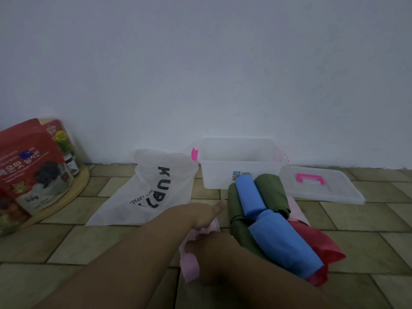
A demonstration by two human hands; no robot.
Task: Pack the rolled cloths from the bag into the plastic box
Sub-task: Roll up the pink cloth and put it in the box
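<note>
Far left, at 9 o'clock of the frame: red snack package [31,172] standing on a round wooden tray [75,192].

Bag [151,190], translucent with black lettering, lay flat and slack on the tiled floor at 9 o'clock of the plastic box [223,177].

Box stood lidless against the wall. Only its clear walls and base showed through.

Rolled cloths were piled on the floor at 6 o'clock of the box: green rolls [269,188], blue rolls [249,195] lying on them, red cloth [321,244] at the pile's 4 o'clock.

Lid [334,192], pink handle up, lay flat at 3 o'clock of the box.

Pink cloth [190,264] lay at 8 o'clock of the pile, under both hands.

Left hand [204,217] rested on its far end, thumb stretched toward 1 o'clock. Fingers hidden, so grip could not be told.

Right hand [207,246] lay across its middle, fingers bent round the fold, holding it.
</note>
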